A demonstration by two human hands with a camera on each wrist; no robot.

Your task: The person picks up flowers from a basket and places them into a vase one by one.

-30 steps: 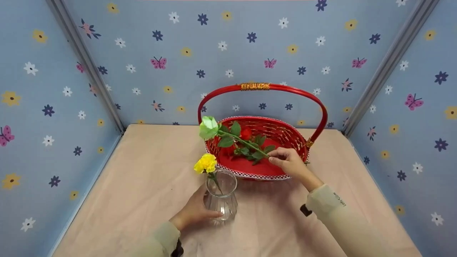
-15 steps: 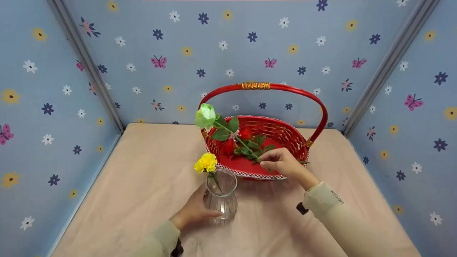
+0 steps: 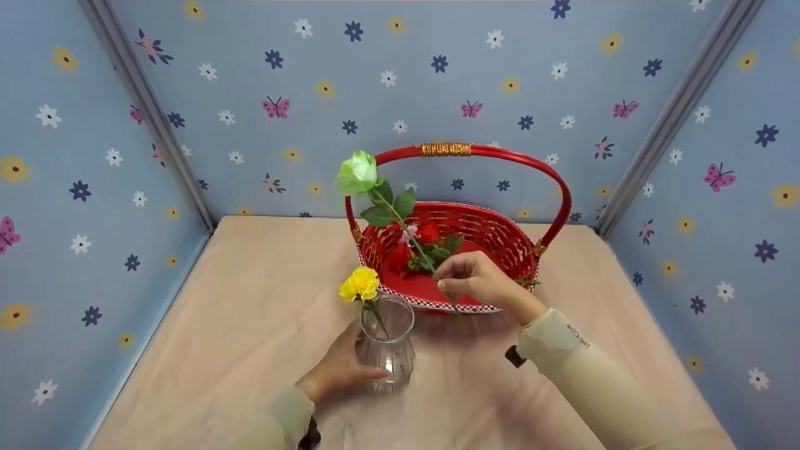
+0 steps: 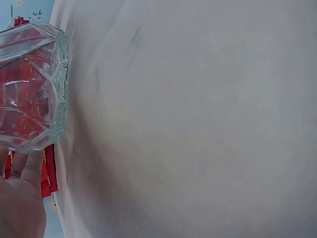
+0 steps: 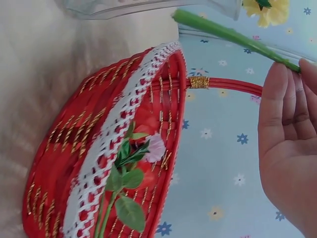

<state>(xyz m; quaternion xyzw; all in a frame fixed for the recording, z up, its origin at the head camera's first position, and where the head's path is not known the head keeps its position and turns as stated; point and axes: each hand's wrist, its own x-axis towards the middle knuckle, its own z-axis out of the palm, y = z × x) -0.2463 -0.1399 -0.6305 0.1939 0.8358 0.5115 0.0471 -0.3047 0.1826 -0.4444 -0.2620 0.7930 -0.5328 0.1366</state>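
Note:
My right hand point(image 3: 478, 281) pinches the green stem of a pale green rose point(image 3: 357, 173), with the bloom up and tilted left over the basket's left side. In the right wrist view the cut end of the stem point(image 5: 218, 30) sticks out past the fingertips. My left hand point(image 3: 340, 369) holds a clear glass vase point(image 3: 389, 350) round its left side. A yellow carnation point(image 3: 360, 284) stands in the vase and leans left over the rim. The left wrist view catches the vase's faceted base point(image 4: 34, 84), with the fingers under it.
Behind the vase stands a red woven basket point(image 3: 500, 225) with a tall arched handle point(image 3: 531, 161). Inside lie red flowers point(image 3: 400, 256), a small pink flower point(image 3: 409, 234) and leafy stems. Patterned blue panels point(image 3: 437, 94) enclose the cloth-covered table point(image 3: 262, 281) at the back and sides.
My right hand has moved left with the green rose, and its bloom has risen above the basket's rim while the stem has turned more upright. The left hand and vase have stayed put.

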